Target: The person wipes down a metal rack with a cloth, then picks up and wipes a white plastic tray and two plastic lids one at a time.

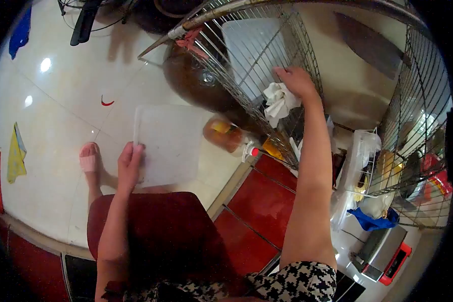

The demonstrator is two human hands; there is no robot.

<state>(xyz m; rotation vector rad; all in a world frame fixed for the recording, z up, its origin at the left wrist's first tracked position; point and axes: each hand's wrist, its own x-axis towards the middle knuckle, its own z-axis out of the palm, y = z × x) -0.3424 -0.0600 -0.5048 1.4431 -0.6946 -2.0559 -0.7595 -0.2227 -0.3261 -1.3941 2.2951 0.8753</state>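
My left hand [131, 166] grips the left edge of a translucent, roughly square plastic lid [171, 146] with a raised rim. The lid is held over the pale floor, beyond the dark red seat [151, 221]. My right hand [296, 83] reaches to the wire rack [246, 65], closed on a crumpled white cloth [279, 103]. The cloth is against or just above the rack's wires; exact contact cannot be made out. A whitish flat panel [256, 45] shows behind the wires beside this hand.
A large brown jar [194, 75] stands by the rack, near a plastic bottle [221, 135] with orange-brown contents. A yellow cloth [16, 153] and a red chilli [107, 102] lie on the floor. At right are a white wire basket [365, 161] and a red-edged appliance [395, 264].
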